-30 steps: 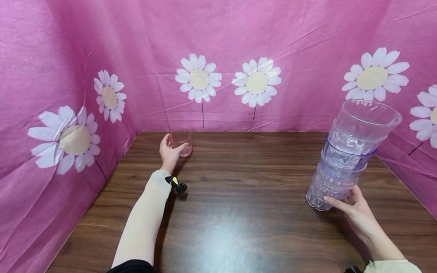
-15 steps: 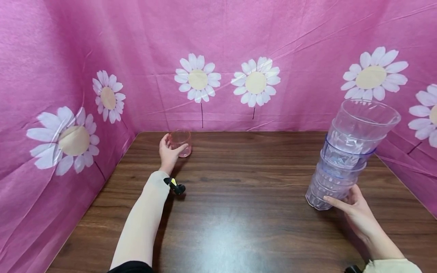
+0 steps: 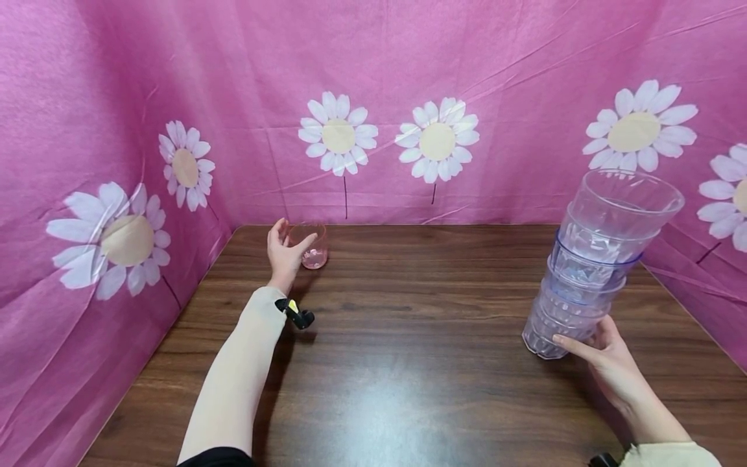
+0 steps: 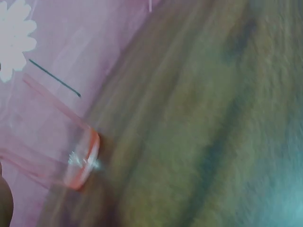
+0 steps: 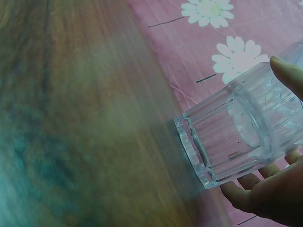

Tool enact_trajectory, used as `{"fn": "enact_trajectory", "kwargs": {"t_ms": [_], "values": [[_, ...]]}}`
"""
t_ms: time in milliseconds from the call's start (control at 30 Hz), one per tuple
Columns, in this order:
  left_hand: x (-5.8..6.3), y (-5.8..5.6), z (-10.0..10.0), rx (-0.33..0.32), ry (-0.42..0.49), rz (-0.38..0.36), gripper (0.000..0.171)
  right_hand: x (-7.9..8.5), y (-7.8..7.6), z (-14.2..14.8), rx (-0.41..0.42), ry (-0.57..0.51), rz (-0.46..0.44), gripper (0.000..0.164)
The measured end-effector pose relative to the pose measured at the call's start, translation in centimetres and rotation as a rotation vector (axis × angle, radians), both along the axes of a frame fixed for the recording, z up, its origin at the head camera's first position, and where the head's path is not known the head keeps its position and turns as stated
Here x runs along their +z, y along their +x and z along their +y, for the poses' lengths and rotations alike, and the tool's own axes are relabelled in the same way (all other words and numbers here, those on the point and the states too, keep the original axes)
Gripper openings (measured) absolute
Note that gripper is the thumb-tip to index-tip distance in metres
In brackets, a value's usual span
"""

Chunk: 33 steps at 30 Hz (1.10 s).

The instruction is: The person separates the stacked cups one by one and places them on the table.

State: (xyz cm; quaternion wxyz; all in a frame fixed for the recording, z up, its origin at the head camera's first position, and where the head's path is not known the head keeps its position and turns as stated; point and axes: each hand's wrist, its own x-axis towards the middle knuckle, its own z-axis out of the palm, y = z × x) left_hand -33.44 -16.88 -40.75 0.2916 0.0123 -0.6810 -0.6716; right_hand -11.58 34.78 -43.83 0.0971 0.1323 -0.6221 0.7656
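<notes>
A small see-through pink cup (image 3: 316, 257) stands upright on the table at the far left. My left hand (image 3: 283, 259) is beside it, thumb and fingers spread apart, the thumb overlapping the cup's side in the head view. In the left wrist view the pink cup (image 4: 87, 158) shows its thick base on the wood. On the right, my right hand (image 3: 615, 373) grips a tall stack of clear plastic cups (image 3: 595, 272) low down, thumb in front and fingers behind. One cup in the stack has a bluish rim. Ridged sides show on the lowest cup (image 5: 218, 137) in the right wrist view.
The dark wooden table (image 3: 408, 324) reaches back to a pink cloth (image 3: 385, 65) with white daisies, which hangs along the back and both sides. A black wrist camera (image 3: 297, 314) sits on the left sleeve.
My left hand has loosened from the pink cup, its fingers lifting and shifting slightly left. The cup stays in place. My right hand and the stack have not visibly moved.
</notes>
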Motion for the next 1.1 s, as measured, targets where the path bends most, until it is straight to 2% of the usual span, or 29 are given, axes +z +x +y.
{"fn": "enact_trajectory", "kwargs": {"t_ms": [200,300,567,900,1100], "values": [[1.7,-0.1,0.9,-0.008,0.022,0.045,0.077,0.0,-0.1,0.1,0.000,0.006,0.011,0.075],[2.4,0.0,1.8,-0.036,0.040,0.071,0.075,0.0,-0.1,0.2,0.004,0.010,0.010,0.075],[4.2,0.9,5.4,-0.183,0.104,0.086,0.073,-0.1,-0.1,0.3,0.009,0.002,0.007,0.075],[5.1,1.9,9.5,-0.362,0.034,0.075,0.075,-0.1,-0.1,0.5,0.018,-0.023,-0.003,0.075],[6.1,2.4,11.9,-0.481,0.024,0.101,0.074,-0.2,-0.1,0.7,0.026,-0.037,-0.009,0.075]]}}
